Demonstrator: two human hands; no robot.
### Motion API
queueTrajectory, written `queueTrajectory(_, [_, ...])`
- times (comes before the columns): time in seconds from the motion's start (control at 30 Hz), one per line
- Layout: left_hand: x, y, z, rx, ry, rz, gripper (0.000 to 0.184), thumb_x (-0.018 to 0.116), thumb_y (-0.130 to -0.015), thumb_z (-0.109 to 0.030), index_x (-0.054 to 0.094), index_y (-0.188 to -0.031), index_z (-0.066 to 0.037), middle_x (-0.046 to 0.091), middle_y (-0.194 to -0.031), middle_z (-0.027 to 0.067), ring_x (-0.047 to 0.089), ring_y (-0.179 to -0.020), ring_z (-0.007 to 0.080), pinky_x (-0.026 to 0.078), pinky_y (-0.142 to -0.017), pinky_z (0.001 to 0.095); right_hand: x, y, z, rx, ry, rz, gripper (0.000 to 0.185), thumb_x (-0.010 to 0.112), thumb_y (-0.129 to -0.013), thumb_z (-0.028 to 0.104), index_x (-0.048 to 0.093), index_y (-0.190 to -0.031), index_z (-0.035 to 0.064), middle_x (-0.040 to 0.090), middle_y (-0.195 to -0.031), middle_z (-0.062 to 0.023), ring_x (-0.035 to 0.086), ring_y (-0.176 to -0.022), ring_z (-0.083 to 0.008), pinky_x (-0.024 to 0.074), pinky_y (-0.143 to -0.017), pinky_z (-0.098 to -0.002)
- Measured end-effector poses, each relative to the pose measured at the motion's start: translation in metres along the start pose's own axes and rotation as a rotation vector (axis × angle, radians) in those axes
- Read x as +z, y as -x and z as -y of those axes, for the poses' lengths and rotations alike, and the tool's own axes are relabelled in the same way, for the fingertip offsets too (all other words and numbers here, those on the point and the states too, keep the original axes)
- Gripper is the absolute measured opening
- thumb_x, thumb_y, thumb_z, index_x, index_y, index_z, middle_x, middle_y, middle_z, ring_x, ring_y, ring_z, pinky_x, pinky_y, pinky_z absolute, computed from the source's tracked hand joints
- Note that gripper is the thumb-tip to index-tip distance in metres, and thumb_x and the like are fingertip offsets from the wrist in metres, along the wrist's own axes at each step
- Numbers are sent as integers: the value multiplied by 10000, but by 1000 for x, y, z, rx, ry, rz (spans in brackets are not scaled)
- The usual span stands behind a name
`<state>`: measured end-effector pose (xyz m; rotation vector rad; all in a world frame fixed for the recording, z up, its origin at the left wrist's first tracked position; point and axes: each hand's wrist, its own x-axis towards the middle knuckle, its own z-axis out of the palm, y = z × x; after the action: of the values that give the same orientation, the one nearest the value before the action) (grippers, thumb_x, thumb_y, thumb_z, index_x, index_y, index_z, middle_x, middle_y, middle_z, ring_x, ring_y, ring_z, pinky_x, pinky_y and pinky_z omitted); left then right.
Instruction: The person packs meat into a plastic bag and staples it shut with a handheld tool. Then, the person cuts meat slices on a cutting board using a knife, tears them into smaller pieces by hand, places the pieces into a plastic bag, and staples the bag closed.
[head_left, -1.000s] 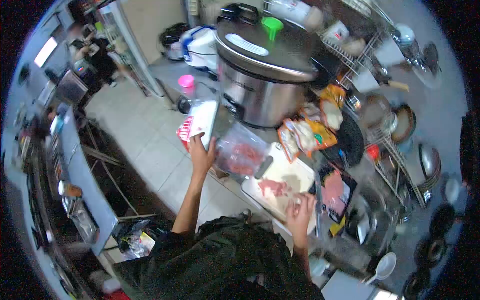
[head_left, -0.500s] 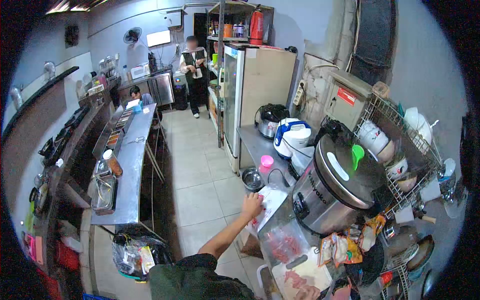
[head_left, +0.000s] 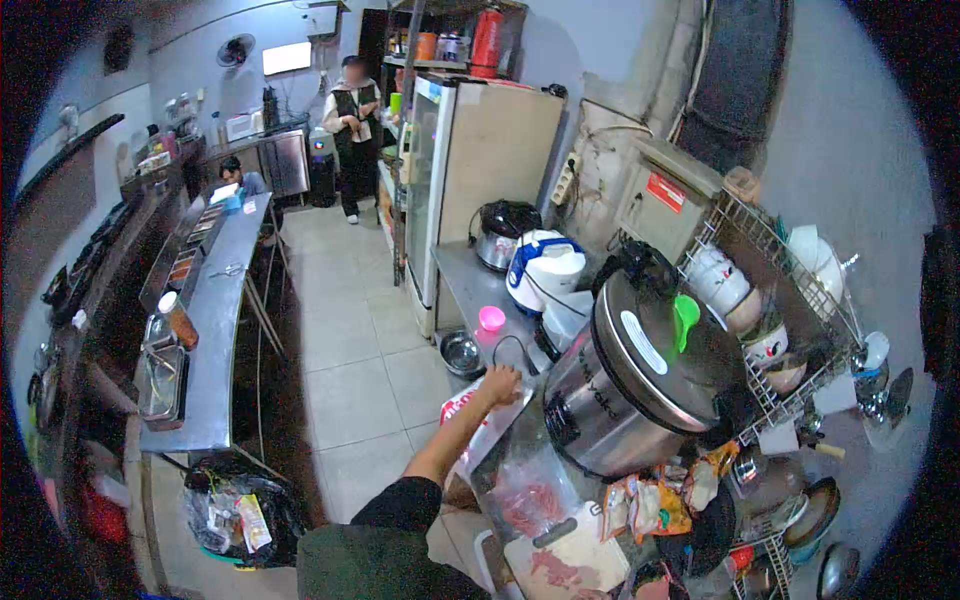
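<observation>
My left hand (head_left: 503, 386) reaches forward to a white package with red print (head_left: 470, 408) at the counter's left edge. Its fingers are bent over the package's far end; what they grip is too small to tell. My right hand is out of the frame. Nearer to me, a clear plastic bag of red meat (head_left: 532, 497) lies beside a white cutting board (head_left: 598, 545). Pieces of pale pink meat (head_left: 560, 572) rest on the board. Beyond my left hand are a pink cup (head_left: 491, 319) and a metal bowl (head_left: 461, 353).
A large steel cooker (head_left: 620, 385) stands right of the bag, with orange packets (head_left: 650, 508) near it. A dish rack (head_left: 775, 310) is at the right. One person (head_left: 352, 140) stands at the back; another (head_left: 240, 180) is behind the left metal table (head_left: 225, 330).
The view has swung up and towards the room. My left hand has moved forward along the white package. My right hand, earlier over the cutting board, has left the view.
</observation>
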<state>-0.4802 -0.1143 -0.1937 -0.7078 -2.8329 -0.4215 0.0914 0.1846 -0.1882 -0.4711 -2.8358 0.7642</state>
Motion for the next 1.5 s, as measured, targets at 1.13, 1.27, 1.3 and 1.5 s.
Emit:
queueTrajectory(1.13, [-50,-28,5,108,98,-149,77,598,-894,-116,611,-933,-51,679,-815,221,668,-815,442,513,-699,547,-53,15,70,111,-130,-309,132,633,-894,122,635,-990,31,582,-1053,-178,541,-1029,-377,429,-938,-452])
queueTrajectory(1.27, [-73,-30,0,41,152,-293,121,569,-966,-156,574,-1001,-40,657,-862,241,647,-827,461,498,-711,560,-45,18,62,85,-162,-287,135,635,-917,124,628,-1017,32,579,-1046,-176,545,-1031,-368,434,-948,-438])
queueTrajectory(1.3, [-71,-33,2,73,191,-346,131,567,-969,-157,570,-1004,-31,650,-873,248,639,-828,464,496,-722,557,-40,20,58,98,-195,-282,131,634,-917,115,625,-1020,35,582,-1042,-171,548,-1030,-362,428,-965,-441])
queueTrajectory(1.5, [-65,-34,-7,129,142,-444,207,564,-975,-184,593,-1004,18,615,-938,241,591,-898,441,475,-788,520,-39,21,68,23,-203,-261,125,627,-895,27,608,-1018,37,587,-1063,-152,567,-1022,-353,389,-1060,-465])
